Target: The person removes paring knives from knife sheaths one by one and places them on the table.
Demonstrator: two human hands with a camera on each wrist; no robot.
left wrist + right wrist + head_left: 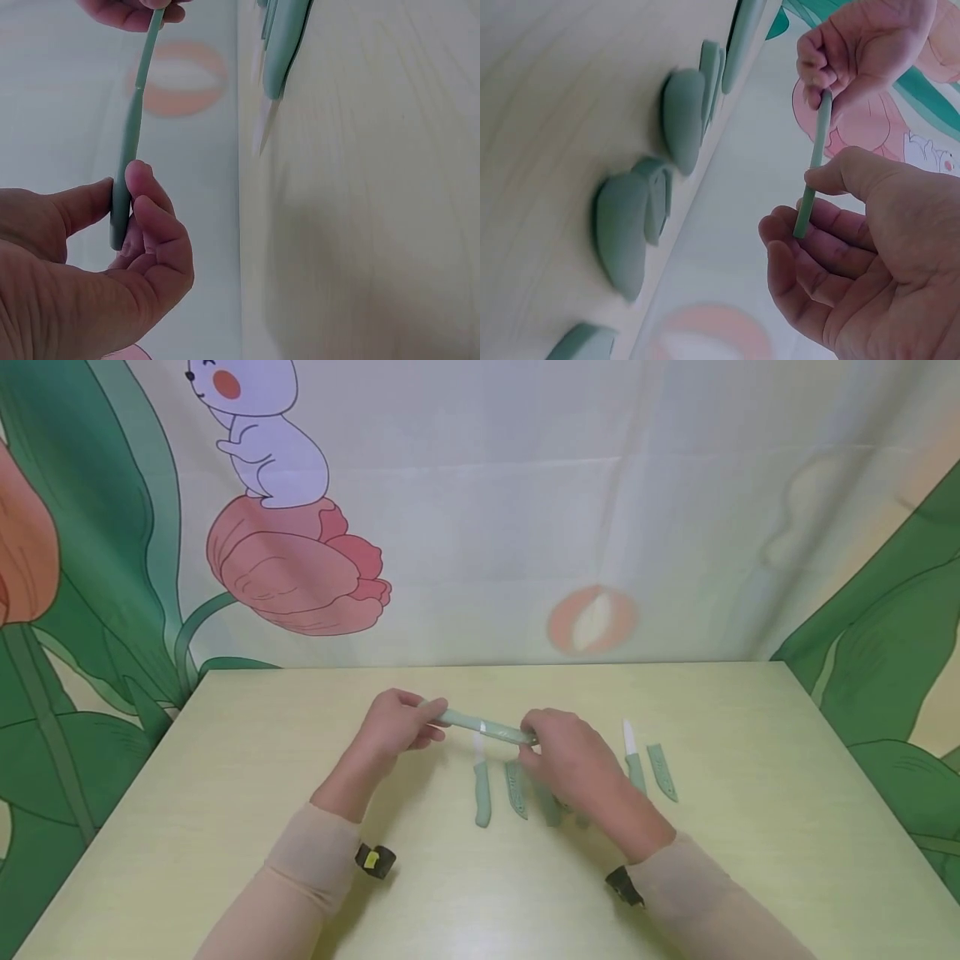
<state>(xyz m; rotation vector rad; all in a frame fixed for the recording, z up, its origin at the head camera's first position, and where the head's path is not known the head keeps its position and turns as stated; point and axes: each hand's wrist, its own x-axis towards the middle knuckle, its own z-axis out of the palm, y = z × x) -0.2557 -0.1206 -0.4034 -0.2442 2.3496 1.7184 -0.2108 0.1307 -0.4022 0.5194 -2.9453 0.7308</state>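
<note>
My left hand pinches the green handle of a small knife, held level above the table. My right hand grips a green blade sheath by its far end. The blade lies in the sheath, with a pale sliver showing where sheath and handle meet. In the left wrist view, the handle and sheath form nearly one line. Thumb and fingers of the right hand pinch the sheath in the right wrist view.
Below the hands lie a bare knife and a loose sheath. Further knife handles are partly hidden by the right hand. Right of it lie another knife and sheath. A printed curtain hangs behind the table.
</note>
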